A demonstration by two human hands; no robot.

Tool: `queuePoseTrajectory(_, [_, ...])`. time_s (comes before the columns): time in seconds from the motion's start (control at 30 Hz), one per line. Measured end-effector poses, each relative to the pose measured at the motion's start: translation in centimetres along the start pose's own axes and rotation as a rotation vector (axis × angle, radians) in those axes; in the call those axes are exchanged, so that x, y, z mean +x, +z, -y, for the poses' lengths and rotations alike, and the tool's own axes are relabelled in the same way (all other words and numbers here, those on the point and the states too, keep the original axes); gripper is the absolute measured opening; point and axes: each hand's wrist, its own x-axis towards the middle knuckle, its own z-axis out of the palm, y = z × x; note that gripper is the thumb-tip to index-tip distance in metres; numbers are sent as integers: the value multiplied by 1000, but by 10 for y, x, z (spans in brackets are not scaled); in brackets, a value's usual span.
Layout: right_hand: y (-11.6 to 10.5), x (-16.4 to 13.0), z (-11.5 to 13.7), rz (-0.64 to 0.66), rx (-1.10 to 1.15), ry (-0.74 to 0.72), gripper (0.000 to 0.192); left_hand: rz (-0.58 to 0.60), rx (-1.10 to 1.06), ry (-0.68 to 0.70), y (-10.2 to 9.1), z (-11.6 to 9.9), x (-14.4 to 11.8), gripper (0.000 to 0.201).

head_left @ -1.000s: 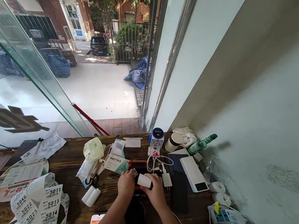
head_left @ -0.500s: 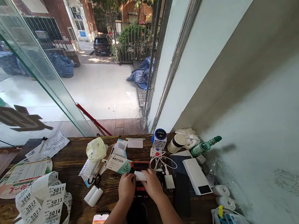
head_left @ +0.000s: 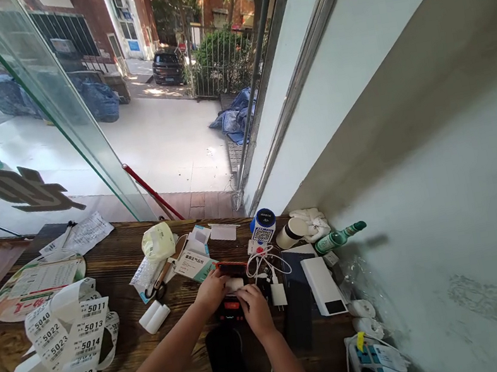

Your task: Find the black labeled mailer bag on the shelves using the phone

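Observation:
Both my hands are on a small black and orange receipt printer (head_left: pixel 233 304) lying on the wooden table (head_left: pixel 116 280). My left hand (head_left: pixel 211 292) grips its left side near the open top. A white paper roll (head_left: pixel 234 284) sits in the printer's open bay, just beyond the fingertips of my right hand (head_left: pixel 253 309), which rests on the printer's front part. Whether those fingers touch the roll I cannot tell.
Two spare paper rolls (head_left: pixel 154 317) lie to the left, beside scissors (head_left: pixel 159 282) and a medicine box (head_left: pixel 193 263). A long numbered ticket strip (head_left: pixel 63 347) curls at far left. A white power bank (head_left: pixel 322 285), charger (head_left: pixel 278 294), green bottle (head_left: pixel 337 238) and QR speaker (head_left: pixel 262 230) crowd the right.
The white roll, held above the printer by my right hand a second ago, now lies in the printer's bay. Both hands moved forward and lower onto the printer. The phone at bottom left dropped out of view.

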Motion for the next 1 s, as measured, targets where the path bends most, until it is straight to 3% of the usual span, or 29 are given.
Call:
queuePoseTrajectory(0.23, [5,-16,-6,-28,32,-33,30,13,7,-13,0,-2,-1,39])
queuePoseTrajectory(0.4, [4,-13,-3,-34,31,-32,29,-41,24,-56,8,-3,-1,36])
queuePoseTrajectory(0.57, [0,-7,0,-17,15,-41,29,-66,29,-1,6,-4,-13,27])
queuePoseTrajectory(0.77, [0,-7,-5,-2,-21,-96,30,-278,101,20,-9,-4,-14,51])
queuePoseTrajectory(0.93, [5,-20,-12,-96,-113,-74,30,-180,107,140,-12,6,-17,34])
queuePoseTrajectory(1.0, [8,-27,-15,-148,-150,-57,34,-132,103,195,-7,12,-26,36])
